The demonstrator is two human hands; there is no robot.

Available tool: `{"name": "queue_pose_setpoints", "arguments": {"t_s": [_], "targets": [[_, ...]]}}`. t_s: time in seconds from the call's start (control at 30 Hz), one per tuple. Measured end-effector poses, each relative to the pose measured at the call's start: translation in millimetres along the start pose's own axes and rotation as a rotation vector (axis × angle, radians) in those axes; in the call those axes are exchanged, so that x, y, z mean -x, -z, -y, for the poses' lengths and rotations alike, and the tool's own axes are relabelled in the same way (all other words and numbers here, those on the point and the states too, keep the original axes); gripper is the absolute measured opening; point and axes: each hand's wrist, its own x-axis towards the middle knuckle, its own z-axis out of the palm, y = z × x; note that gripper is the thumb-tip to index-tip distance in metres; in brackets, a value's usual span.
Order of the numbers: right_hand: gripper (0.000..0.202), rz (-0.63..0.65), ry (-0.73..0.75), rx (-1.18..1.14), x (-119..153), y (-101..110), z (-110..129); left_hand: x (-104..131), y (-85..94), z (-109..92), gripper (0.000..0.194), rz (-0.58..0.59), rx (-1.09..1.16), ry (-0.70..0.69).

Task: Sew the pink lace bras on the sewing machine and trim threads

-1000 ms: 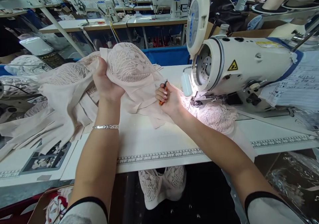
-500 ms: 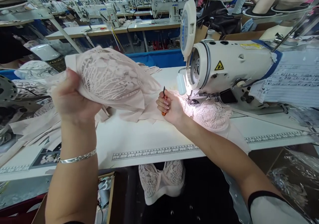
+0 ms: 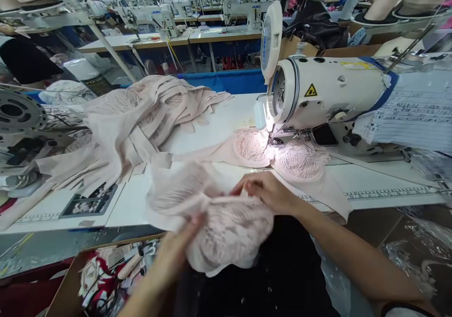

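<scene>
A pale pink lace bra [image 3: 235,232] hangs over the table's front edge, above my lap, partly smeared by motion. My left hand [image 3: 189,230], blurred, grips it near the middle, thumb on top. My right hand [image 3: 271,192] has curled fingers pinching at its upper edge; whether anything else is inside that hand is hidden. Another pink lace bra [image 3: 296,162] lies under the needle area of the sewing machine [image 3: 318,89], in the lamp's light, its band stretching left across the table.
Several more pink lace pieces [image 3: 141,114] are heaped on the table's left side. A ruler strip [image 3: 384,194] runs along the front edge. Below at left stands a box of scraps [image 3: 106,274]. Written sheets [image 3: 413,110] hang at the right. People and other machines are farther back.
My left hand has come down from its raised position at left to the bra over my lap. My right hand moved down and nearer; the orange-handled snips it held no longer show.
</scene>
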Motion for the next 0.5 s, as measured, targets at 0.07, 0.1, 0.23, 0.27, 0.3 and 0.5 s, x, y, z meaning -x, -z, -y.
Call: {"name": "queue_pose_setpoints", "arguments": {"t_s": [0.07, 0.1, 0.23, 0.27, 0.3, 0.5], "targets": [[0.057, 0.183, -0.069, 0.051, 21, -7, 1, 11, -7.2, 37, 0.069, 0.050, -0.046, 0.029], [0.050, 0.213, -0.097, 0.096, 31, -9, 1, 14, -6.8, 48, 0.064, 0.105, -0.130, 0.002], [0.020, 0.004, -0.153, 0.443, 71, -14, -4, 18, 11.1, 47, 0.034, 0.619, -0.719, -0.141], [0.016, -0.048, -0.160, 0.498, 81, -14, -7, 18, 14.4, 40, 0.031, 0.737, -0.800, -0.139], [0.020, -0.079, -0.168, 0.527, 91, -14, -10, 19, 15.2, 34, 0.031, 0.794, -0.826, -0.143], [0.035, 0.055, 0.002, 0.553, 134, -13, -50, 18, -23.6, 1, 0.030, 0.738, -1.104, -1.034]]}}
